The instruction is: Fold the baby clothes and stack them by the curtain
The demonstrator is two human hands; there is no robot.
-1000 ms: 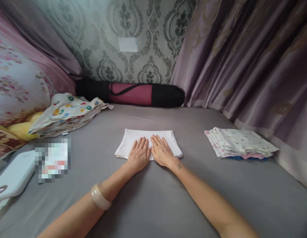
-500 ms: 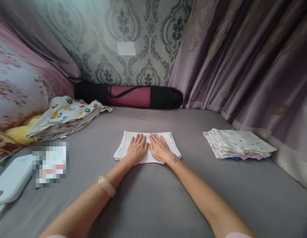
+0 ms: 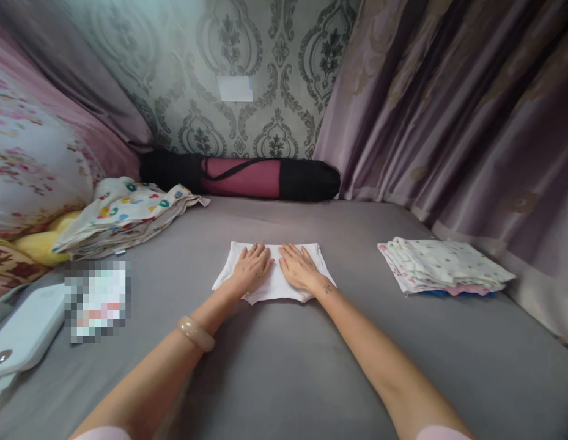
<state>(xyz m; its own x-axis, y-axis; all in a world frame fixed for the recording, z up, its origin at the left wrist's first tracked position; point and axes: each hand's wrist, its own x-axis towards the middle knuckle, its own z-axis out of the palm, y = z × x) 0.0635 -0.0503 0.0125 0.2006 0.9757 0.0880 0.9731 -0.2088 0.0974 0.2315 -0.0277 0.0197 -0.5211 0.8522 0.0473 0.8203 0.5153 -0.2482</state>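
A small white garment (image 3: 275,282) lies spread on the grey bed sheet (image 3: 284,360) in front of me, its lower edge notched and its sides flaring out. My left hand (image 3: 253,269) rests palm down on its left half, fingers stretched toward the far edge. On the right half my right hand (image 3: 300,267) lies flat in the same way. A narrow strip of white fabric shows between the two hands. A pale bangle (image 3: 195,334) circles my left forearm.
A stack of folded printed cloths (image 3: 442,266) lies to the right, another pile (image 3: 132,211) at the far left. A black and maroon roll bag (image 3: 240,177) lies along the wall. A white device (image 3: 27,330) and a blurred packet (image 3: 100,302) are at left.
My hands have moved slightly apart over the white garment. Its lower edge now shows a notched outline where it looked straighter. The view has shifted a little.
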